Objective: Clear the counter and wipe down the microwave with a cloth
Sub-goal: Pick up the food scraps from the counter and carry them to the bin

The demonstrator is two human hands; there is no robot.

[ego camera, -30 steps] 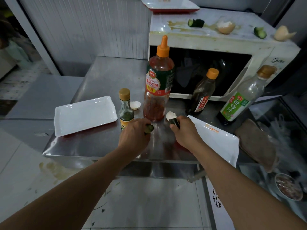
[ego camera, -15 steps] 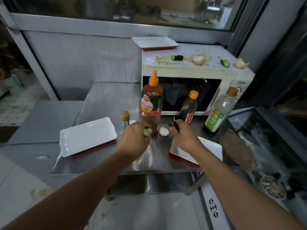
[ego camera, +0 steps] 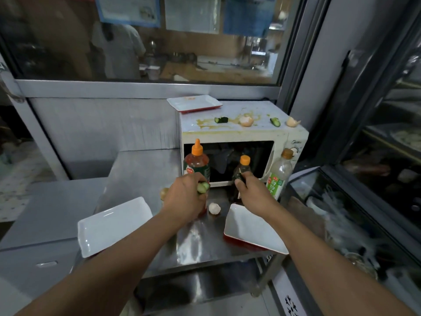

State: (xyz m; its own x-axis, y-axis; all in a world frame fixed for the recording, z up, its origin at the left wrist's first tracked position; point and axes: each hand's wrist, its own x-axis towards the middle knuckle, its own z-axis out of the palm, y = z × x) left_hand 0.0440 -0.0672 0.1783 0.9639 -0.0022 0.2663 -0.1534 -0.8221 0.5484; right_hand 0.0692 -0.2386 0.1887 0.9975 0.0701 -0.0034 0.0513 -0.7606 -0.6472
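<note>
Above the counter (ego camera: 141, 169), both lifted since before — left hand (ego camera: 184, 201) pinching cucumber piece (ego camera: 203, 187), right hand (ego camera: 250, 192) pinching dark scrap (ego camera: 239, 175); near trays (ego camera: 114, 224) bare.

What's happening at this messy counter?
A person is picking scraps off the steel counter. The left hand holds a green cucumber piece; the right hand pinches a small dark scrap. A broken eggshell lies between two white trays, and the stained white microwave top is still littered.
</note>
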